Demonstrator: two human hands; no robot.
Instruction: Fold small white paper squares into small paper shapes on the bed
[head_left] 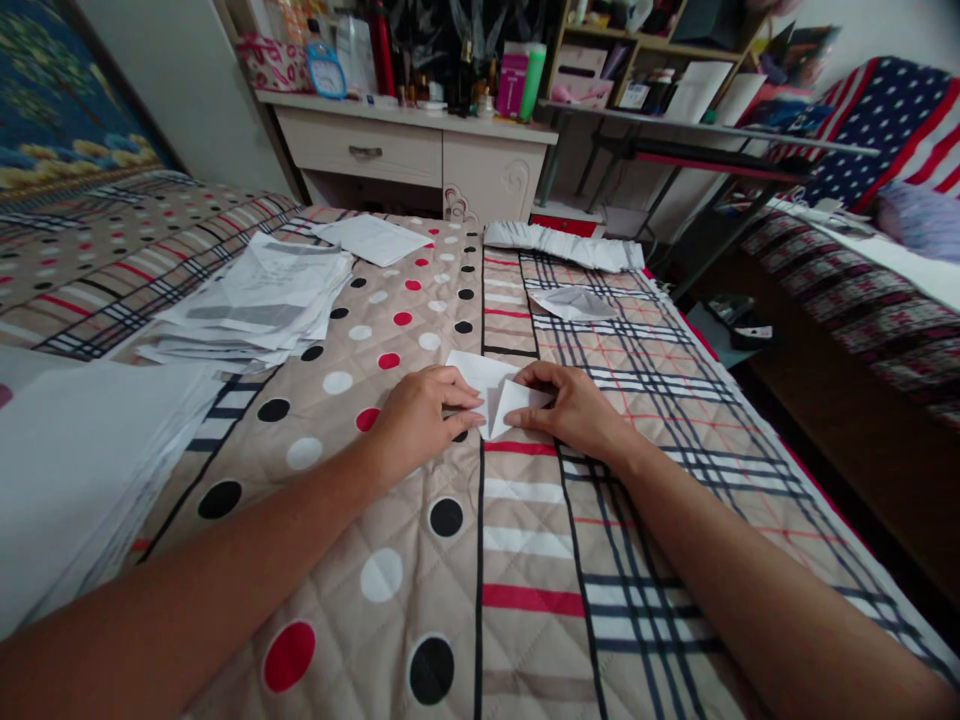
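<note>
A small folded sheet of white paper [480, 372] is between my hands, low over the patterned bedspread [405, 420]. My left hand [424, 415] pinches its left edge between thumb and fingers. On the right side, my right hand [574, 408] grips a folded flap, thumb below and fingers above. A crease stands up in the middle of the paper, with a pointed corner toward me. My fingers partly cover both of its sides.
A stack of used paper sheets [255, 300] lies at left, with a larger white pile [82, 450] nearer me. Beyond my right hand are a folded paper piece [574, 303] and a row of pleated papers [562, 245]. A white dresser [360, 145] stands behind the bed.
</note>
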